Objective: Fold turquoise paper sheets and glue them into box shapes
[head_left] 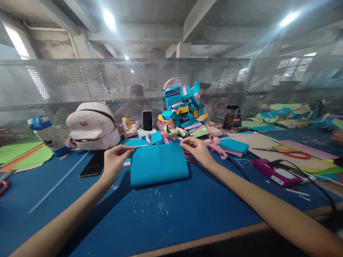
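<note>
A blue sheet of paper or thin foam is folded over, its rounded fold towards me and a faint crease down its middle. My left hand pinches its far left corner between thumb and fingers. At the far right corner, my right hand grips the sheet's edge in the same way. Just beyond the sheet lie a small blue piece with a pink strip and bits of pink strip. A pink glue gun rests right of my right hand, beside a flat blue folded piece.
Behind stands a tall pile of small blue, pink and yellow paper bags. Leftward are a white backpack, a bottle and a phone. Rightward lie yellow-orange scissors, a purple power bank and cables. A perforated metal screen closes the back.
</note>
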`<control>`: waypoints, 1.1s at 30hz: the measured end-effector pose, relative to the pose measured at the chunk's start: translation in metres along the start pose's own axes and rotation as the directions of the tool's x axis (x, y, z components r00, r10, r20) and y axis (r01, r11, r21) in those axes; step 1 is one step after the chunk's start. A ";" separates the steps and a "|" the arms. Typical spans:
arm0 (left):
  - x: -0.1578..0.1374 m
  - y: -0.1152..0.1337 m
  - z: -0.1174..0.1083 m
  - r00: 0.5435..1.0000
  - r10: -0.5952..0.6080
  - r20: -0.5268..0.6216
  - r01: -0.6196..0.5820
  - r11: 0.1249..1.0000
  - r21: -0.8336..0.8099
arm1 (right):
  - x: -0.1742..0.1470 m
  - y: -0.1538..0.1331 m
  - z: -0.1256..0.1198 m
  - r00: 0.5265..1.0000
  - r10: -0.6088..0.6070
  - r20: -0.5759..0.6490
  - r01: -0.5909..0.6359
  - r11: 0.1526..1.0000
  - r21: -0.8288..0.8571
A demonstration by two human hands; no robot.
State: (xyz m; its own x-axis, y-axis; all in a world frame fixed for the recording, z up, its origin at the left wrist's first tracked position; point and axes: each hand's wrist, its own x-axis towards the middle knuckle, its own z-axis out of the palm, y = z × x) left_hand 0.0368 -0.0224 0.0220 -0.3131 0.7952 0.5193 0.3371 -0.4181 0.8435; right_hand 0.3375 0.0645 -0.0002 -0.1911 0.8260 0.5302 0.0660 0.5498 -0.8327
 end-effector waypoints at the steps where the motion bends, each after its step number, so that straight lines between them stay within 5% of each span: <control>1: 0.000 0.002 0.000 1.000 0.010 -0.005 -0.010 1.000 0.005 | 0.001 -0.004 0.000 1.000 -0.011 0.025 0.011 1.000 -0.015; 8: -0.005 0.014 0.005 0.996 0.086 0.006 -0.086 0.995 0.050 | 0.013 -0.038 0.010 0.969 -0.136 0.206 0.177 0.965 -0.196; 13: -0.009 0.020 0.006 0.991 0.132 0.004 -0.132 0.990 0.050 | 0.023 -0.058 0.032 0.916 -0.112 0.386 0.252 0.909 -0.332; 19: -0.010 0.019 0.004 0.987 0.160 0.009 -0.160 0.987 0.030 | 0.032 -0.058 0.050 0.917 -0.101 0.387 0.248 0.902 -0.352; 33: -0.004 0.013 0.003 0.997 0.072 0.012 -0.072 0.997 -0.009 | 0.041 -0.050 0.048 0.891 -0.082 0.446 0.210 0.947 -0.244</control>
State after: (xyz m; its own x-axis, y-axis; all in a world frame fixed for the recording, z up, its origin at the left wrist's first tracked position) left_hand 0.0450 -0.0299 0.0305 -0.2774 0.7682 0.5770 0.3505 -0.4782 0.8052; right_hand 0.2795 0.0648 0.0549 -0.6128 0.6356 0.4696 0.2619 0.7240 -0.6382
